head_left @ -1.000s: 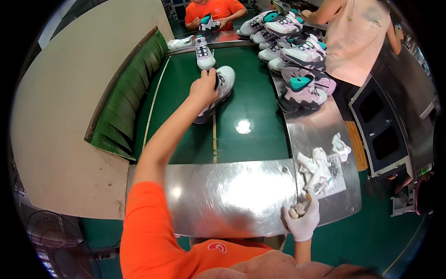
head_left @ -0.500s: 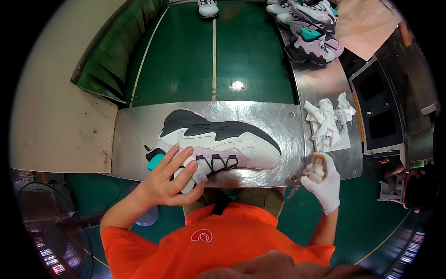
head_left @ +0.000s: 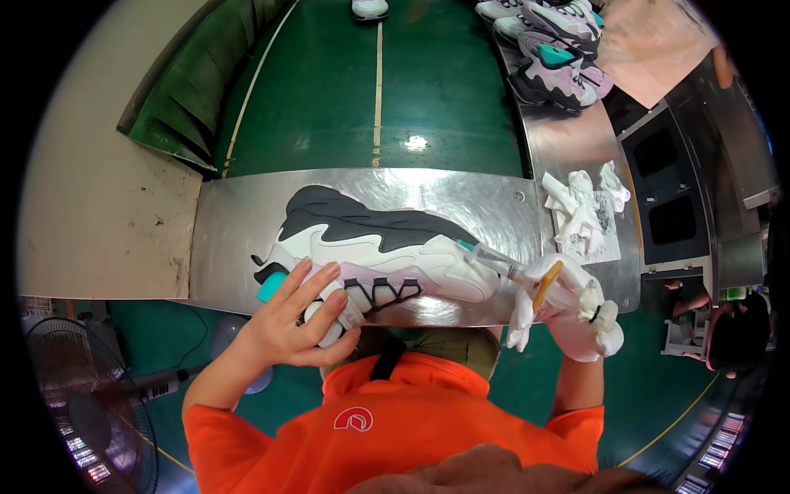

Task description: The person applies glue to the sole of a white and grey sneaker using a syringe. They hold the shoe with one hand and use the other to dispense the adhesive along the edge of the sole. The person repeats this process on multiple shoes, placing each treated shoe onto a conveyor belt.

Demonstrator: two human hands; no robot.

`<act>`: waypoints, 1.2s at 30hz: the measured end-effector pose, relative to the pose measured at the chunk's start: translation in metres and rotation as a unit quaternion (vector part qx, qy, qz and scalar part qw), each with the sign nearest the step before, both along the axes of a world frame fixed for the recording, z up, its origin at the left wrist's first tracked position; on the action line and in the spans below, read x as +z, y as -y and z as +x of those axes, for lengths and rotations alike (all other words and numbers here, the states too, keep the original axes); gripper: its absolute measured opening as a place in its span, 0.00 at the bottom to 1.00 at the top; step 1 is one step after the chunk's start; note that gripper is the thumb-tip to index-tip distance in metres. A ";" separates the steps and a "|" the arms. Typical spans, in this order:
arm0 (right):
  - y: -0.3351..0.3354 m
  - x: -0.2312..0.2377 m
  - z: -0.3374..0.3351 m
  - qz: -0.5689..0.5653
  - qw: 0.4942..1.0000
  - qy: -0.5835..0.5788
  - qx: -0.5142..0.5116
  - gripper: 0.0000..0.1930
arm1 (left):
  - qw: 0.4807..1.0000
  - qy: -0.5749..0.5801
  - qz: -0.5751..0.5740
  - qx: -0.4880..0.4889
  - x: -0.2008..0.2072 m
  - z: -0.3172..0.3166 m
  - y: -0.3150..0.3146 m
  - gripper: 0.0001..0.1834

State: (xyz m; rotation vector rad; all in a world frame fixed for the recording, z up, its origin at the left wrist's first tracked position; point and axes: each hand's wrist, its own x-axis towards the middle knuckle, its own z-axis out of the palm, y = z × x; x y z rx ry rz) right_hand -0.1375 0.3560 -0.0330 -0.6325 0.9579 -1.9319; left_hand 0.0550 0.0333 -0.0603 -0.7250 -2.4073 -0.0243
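A white, grey and lilac sneaker (head_left: 374, 243) with a dark sole lies on its side on the metal work plate (head_left: 239, 247). Its toe points right and its sole faces away from me. My left hand (head_left: 300, 325), bare, grips the collar and tongue area, fingers spread over it beside the teal lining. My white-gloved right hand (head_left: 576, 321) is closed around a clear syringe (head_left: 499, 262) with a teal tip. That tip meets the toe side along the sole edge; whether it touches is hard to tell. A yellow-brown strip (head_left: 546, 286) crosses the syringe at the glove.
Beyond the plate runs a green belt (head_left: 329, 99) with pale lines and one shoe (head_left: 369, 9) at its far end. Several sneakers (head_left: 555, 78) crowd the metal ledge at far right. Crumpled white cloths (head_left: 576, 206) lie on the right. A fan (head_left: 90, 403) stands at lower left.
My right hand has swung up and turned, bringing the syringe's tip left to the shoe's toe. My left hand keeps its hold on the shoe. The view has shifted slightly.
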 end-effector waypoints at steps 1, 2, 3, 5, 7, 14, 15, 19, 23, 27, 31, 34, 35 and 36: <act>0.001 -0.003 -0.002 -0.009 1.000 0.009 0.011 0.50 | 1.000 0.002 0.001 0.000 0.000 0.000 0.000 0.17; 0.003 -0.002 -0.002 -0.004 1.000 0.017 0.001 0.50 | 1.000 0.004 0.004 -0.001 0.000 0.000 0.000 0.17; 0.006 0.001 -0.001 0.001 1.000 0.024 -0.009 0.51 | 1.000 0.005 0.007 -0.003 0.000 0.000 0.000 0.17; 0.010 0.005 -0.001 0.016 0.999 0.027 -0.008 0.51 | 1.000 0.011 0.012 -0.007 0.001 -0.001 0.000 0.17; 0.013 0.007 -0.006 0.036 0.999 0.017 0.018 0.52 | 1.000 0.018 0.016 -0.009 0.002 -0.001 0.000 0.17; 0.005 0.022 -0.020 0.138 0.989 0.030 0.042 0.52 | 0.999 0.043 0.022 -0.001 0.014 -0.007 0.002 0.18; 0.004 0.025 -0.021 0.149 0.987 0.032 0.049 0.52 | 0.997 0.064 0.033 0.005 0.018 -0.008 0.003 0.19; -0.003 0.023 -0.032 0.133 0.989 0.033 0.063 0.52 | 0.991 0.110 0.058 0.050 0.033 -0.016 -0.006 0.20; -0.014 0.012 -0.036 0.118 0.991 0.046 0.030 0.48 | 0.991 0.124 0.001 0.052 0.045 -0.027 -0.015 0.18; -0.027 -0.011 -0.044 0.089 0.994 0.062 0.015 0.45 | 0.988 0.124 -0.021 0.086 0.053 -0.027 -0.029 0.16; -0.025 -0.014 -0.045 0.085 0.994 0.068 0.001 0.45 | 0.982 0.134 -0.023 0.129 0.052 -0.020 -0.046 0.14; -0.024 -0.042 -0.043 -0.107 0.986 0.126 0.023 0.45 | 0.979 0.134 -0.025 0.152 0.050 -0.015 -0.056 0.13; -0.025 -0.047 -0.042 -0.130 0.982 0.134 0.019 0.45 | 0.978 0.137 -0.020 0.158 0.050 -0.014 -0.059 0.13; -0.025 -0.051 -0.041 -0.153 0.978 0.142 0.015 0.45 | 0.977 0.139 -0.015 0.163 0.049 -0.013 -0.062 0.13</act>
